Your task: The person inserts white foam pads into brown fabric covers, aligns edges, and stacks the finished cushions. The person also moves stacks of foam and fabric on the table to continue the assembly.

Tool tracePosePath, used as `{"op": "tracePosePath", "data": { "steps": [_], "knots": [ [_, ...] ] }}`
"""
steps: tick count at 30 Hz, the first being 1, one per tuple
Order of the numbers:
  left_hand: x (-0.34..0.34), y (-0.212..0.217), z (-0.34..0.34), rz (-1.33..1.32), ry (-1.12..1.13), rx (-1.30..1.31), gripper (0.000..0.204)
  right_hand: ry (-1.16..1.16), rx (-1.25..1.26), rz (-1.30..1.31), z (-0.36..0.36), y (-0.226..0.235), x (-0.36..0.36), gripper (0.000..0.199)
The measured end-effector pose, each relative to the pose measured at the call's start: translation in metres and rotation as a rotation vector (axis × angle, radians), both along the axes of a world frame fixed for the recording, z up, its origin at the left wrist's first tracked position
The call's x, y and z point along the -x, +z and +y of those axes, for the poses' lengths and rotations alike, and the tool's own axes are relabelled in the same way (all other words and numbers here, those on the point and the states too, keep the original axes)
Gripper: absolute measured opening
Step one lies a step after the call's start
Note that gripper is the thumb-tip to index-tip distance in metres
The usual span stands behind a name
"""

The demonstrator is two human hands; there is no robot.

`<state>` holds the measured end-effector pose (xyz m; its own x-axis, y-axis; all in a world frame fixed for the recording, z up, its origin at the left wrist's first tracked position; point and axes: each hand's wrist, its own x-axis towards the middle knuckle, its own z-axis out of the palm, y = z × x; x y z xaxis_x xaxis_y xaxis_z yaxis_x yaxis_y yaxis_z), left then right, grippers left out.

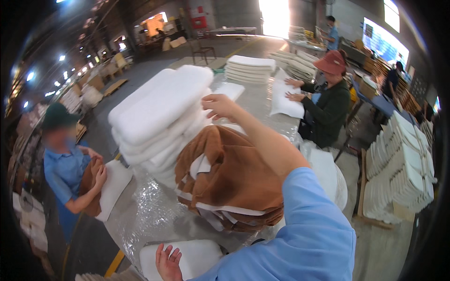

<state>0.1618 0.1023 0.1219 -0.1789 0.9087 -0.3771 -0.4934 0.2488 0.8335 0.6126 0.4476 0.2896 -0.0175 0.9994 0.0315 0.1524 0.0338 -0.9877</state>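
My right arm stretches across a heap of brown fabric covers (248,173) with white edges. My right hand (220,107) is at the near right side of a tall stack of thick white foam pads (161,100). Its fingers are bent and apart; whether they touch the pads I cannot tell. Low in view, my left hand (169,263) is held palm up with loosely curled fingers and nothing in it. Beside and partly behind it, a white pad (199,256) lies on the plastic-covered table (150,210).
At left, a person in a green cap (61,117) holds a brown and white piece. Across the table, a person in a red cap (330,63) presses a white sheet (287,96). More white pads (250,68) are stacked at the far end. White pieces fill a pallet (398,168) at right.
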Motion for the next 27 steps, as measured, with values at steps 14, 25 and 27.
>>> {"op": "tracePosePath", "data": {
  "steps": [14, 25, 27],
  "knots": [
    [-0.037, 0.037, 0.020, 0.182, -0.100, 0.130, 0.043, -0.962, 0.608, 0.320, -0.150, -0.335, -0.221, 0.054],
    [-0.043, 0.005, 0.016, 0.103, -0.029, 0.092, 0.036, -0.579, 0.461, 0.842, -0.093, -0.246, -0.215, 0.054],
    [-0.045, -0.005, 0.022, 0.023, -0.032, 0.065, 0.035, -0.614, 0.324, 0.751, -0.097, -0.225, -0.229, 0.055]
  ]
}}
